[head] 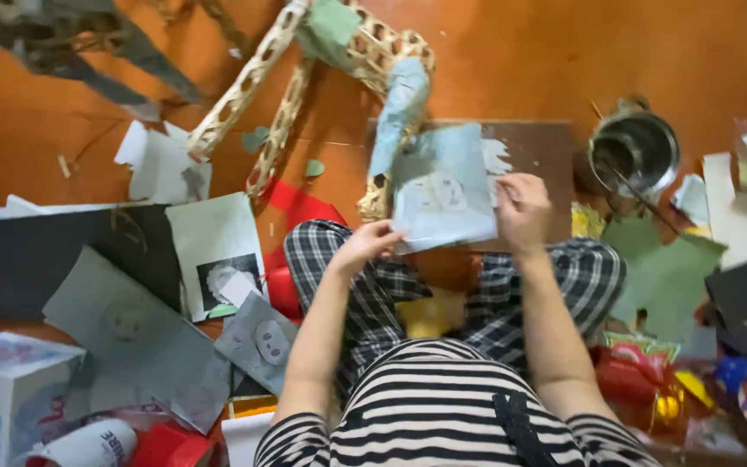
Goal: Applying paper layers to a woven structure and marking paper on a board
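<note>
Head view: sitting cross-legged on the orange floor [667, 52], the person is holding a pale blue paper sheet [443, 195] over the knees. The left hand [367, 244] is pinching its lower left corner and the right hand [520, 207] is gripping the right edge, above a brown board [538, 151]. Looks like the positioning step, so lining it up flat would call for both hands staying steady.

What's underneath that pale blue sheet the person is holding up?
Under the pale blue sheet, held by the left hand and right hand, lies a brown board with white smears. Below its lower edge, checked trousers show. The board's covered part cannot be seen.
</note>
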